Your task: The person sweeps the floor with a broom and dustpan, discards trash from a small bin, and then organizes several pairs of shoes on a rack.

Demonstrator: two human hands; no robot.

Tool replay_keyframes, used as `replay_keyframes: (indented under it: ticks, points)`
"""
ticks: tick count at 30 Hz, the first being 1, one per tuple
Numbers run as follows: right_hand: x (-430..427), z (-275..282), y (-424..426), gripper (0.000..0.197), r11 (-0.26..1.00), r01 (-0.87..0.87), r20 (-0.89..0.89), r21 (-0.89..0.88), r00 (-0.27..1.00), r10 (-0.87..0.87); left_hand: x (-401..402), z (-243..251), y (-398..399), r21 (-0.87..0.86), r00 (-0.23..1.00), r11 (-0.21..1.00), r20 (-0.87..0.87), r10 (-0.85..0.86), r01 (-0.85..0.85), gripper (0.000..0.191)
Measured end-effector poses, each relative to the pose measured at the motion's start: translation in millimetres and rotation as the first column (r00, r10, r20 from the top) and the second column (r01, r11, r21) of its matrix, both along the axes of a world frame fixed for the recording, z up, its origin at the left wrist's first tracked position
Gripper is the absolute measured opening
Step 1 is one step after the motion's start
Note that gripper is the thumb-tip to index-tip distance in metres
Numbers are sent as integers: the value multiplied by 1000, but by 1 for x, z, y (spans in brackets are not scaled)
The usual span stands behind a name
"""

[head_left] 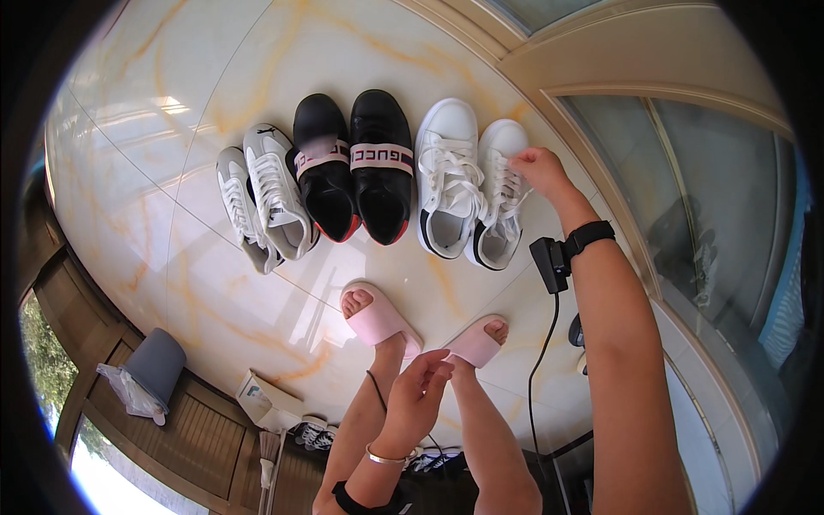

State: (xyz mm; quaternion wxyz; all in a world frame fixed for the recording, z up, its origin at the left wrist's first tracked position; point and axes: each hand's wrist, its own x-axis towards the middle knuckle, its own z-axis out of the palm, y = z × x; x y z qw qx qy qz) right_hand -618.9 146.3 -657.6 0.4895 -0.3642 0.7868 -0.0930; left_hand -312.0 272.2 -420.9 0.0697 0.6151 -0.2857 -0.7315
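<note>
Three pairs of shoes stand in a row on the glossy tiled floor. My right hand [541, 168] reaches to the rightmost white lace-up sneaker [502, 145], its thumb and finger pinched at the laces' upper right edge; whether a lace is between them is hard to tell. Beside it is the other white sneaker [449, 164], laces loose. In the middle are black slip-on shoes [382, 187] with pink lettered bands, and at the left grey-white Puma sneakers [273, 170]. My left hand [418, 396] hovers above my legs, near the pink slides [380, 315], fingers curled, holding nothing visible.
A glass-panelled door [676, 161] lies at the right. A grey bin [156, 364] with a plastic bag, a white box [267, 402] and a broom [267, 450] stand at the lower left. More shoes [315, 432] sit behind my feet. A black cable [533, 380] hangs from my right wrist device.
</note>
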Motion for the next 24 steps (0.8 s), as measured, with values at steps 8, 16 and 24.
replay_keyframes:
  ticks: [8,16,24]
  points:
    - [6,-4,15,17,979,161,2,-127,987,-162,-2,-2,5,3,1000,1000,-6,4,-4,23]
    - [7,-2,27,21,933,291,61,-213,957,-285,-14,-4,17,-37,998,998,-5,-58,58,23]
    - [30,48,162,41,811,525,-133,-257,813,-568,-24,-5,26,-2,988,988,22,-155,155,22]
